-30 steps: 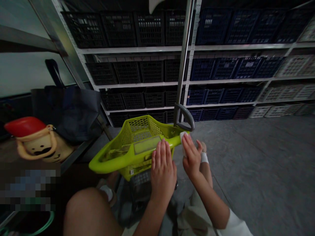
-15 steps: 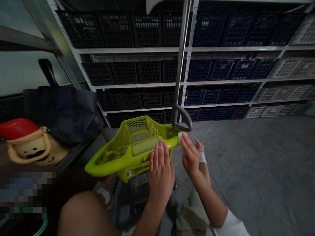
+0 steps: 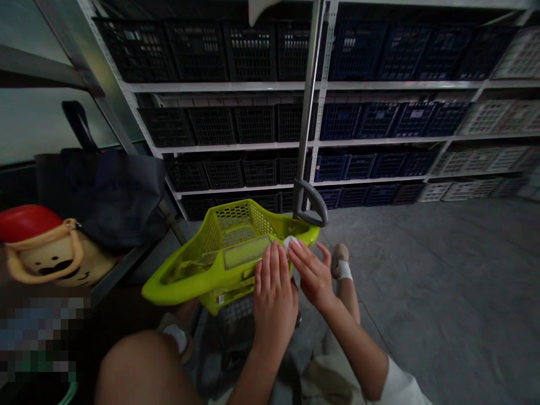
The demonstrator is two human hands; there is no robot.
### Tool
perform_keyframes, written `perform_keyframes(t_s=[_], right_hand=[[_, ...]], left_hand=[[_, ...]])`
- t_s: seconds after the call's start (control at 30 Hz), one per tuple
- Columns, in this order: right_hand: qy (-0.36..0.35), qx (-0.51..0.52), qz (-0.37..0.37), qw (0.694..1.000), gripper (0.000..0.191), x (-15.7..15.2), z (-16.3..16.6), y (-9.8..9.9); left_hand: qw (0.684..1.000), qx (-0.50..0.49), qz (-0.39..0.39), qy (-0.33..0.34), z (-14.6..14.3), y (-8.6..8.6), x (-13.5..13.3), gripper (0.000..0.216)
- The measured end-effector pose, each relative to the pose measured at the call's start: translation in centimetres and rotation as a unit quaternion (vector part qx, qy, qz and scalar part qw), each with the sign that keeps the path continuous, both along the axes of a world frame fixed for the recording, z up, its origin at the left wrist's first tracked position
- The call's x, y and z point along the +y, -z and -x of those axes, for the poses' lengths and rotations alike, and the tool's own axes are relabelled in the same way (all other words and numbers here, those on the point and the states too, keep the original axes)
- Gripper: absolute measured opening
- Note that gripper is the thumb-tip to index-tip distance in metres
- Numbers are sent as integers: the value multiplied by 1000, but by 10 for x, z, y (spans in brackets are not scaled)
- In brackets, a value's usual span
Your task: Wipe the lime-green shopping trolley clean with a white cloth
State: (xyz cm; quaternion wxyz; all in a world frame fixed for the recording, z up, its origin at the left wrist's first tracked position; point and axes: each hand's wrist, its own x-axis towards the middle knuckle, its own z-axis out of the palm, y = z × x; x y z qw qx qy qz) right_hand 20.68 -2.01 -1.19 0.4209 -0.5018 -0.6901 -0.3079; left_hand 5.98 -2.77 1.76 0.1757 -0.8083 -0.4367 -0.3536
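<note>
A lime-green shopping trolley basket (image 3: pixel 181 291) with honeycomb holes in its wall stands in front of my knees. My left hand (image 3: pixel 275 298) lies on the near handle bar, fingers stretched out side by side across it, just right of a pale rectangular panel (image 3: pixel 247 253). Close beside it, my right hand (image 3: pixel 315 277) presses a small white wipe (image 3: pixel 291 242) onto the same bar. Most of the wipe is hidden under the fingers. A grey loop grip (image 3: pixel 318 202) and a metal pole (image 3: pixel 309 107) rise from the trolley's right corner.
Shelves behind carry rows of black crates (image 3: pixel 253 124), blue crates (image 3: pixel 340 121) and white crates (image 3: pixel 485 115). A dark tote bag (image 3: pixel 122 194) and a cream bag with a red top (image 3: pixel 46 259) sit at left. Grey floor (image 3: pixel 442 281) spreads to the right.
My right hand has slid left along the bar with the white wipe, from near the corner to right beside my left hand. The left hand stays in place on the handle.
</note>
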Motion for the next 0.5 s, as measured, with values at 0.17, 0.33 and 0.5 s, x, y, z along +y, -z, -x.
perform_keyframes(t_s=[0.17,0.33,0.5], right_hand=[[39,69,-40,996,71,0,2,-3],[42,70,-35,996,72,-1,4,0],[7,29,-17,999,71,0,4,3]], left_hand=[[1000,-7,-3,5,0,-1,0,74],[1000,-5,-3,8,1,0,-1,73],[1000,-2,-6,0,0,0,0,70]])
